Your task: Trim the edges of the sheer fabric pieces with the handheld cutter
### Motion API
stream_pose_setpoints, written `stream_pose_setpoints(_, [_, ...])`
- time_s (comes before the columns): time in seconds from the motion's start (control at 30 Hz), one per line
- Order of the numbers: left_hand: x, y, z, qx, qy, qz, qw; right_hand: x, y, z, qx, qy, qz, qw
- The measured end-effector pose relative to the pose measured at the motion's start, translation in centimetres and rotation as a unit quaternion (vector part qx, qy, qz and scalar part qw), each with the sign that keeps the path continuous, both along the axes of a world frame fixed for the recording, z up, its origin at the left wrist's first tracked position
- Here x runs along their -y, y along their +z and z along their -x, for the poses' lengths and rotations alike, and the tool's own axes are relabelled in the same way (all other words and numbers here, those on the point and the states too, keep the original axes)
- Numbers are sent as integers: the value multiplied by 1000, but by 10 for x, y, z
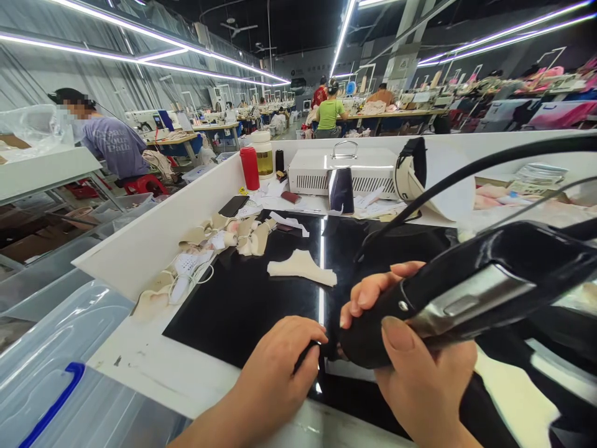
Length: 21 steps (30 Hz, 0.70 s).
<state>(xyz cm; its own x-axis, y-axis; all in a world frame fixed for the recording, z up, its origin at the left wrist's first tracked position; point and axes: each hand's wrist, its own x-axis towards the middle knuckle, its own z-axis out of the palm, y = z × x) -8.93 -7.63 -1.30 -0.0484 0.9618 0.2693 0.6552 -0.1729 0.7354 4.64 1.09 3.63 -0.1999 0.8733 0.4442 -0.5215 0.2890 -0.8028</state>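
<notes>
My right hand [420,367] is wrapped round a black corded hand tool [476,298] with a silver metal panel on its side; its exact kind I cannot make out. The tool's rounded dark end points left, toward my left hand [284,361]. That hand is closed, with thumb and fingers round a small black piece [305,358], mostly hidden. Both hands are above a glossy black board [228,311]. Beyond them lies a cream fabric piece [302,267]. Another pale cut piece [517,398] is at the right, below the tool.
A thick black cable [466,174] arches across the right side. Fabric pieces [252,236] with tags lie at the left. A white metal box [321,168], a phone [341,191] and a red tumbler [249,168] stand at the back. Plastic bins [60,323] are at the left.
</notes>
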Motion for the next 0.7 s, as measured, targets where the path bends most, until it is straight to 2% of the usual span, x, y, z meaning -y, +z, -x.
stream_pose_setpoints(0.23, [-2, 1, 3, 9, -1, 6, 1000, 1, 0, 1, -7, -1, 11, 1000])
stream_pose_setpoints(0.4, [-1, -1, 4, 12, -8, 1, 1000, 4, -3, -3, -8, 20, -12, 1000])
stream_pose_setpoints(0.53, [-2, -4, 5, 6, -13, -1, 1000, 7, -6, -1, 0, 9, -18, 1000])
stream_pose_setpoints(0.7, [-2, -5, 7, -30, -44, -7, 999, 5, -6, -2, 12, 20, -22, 999])
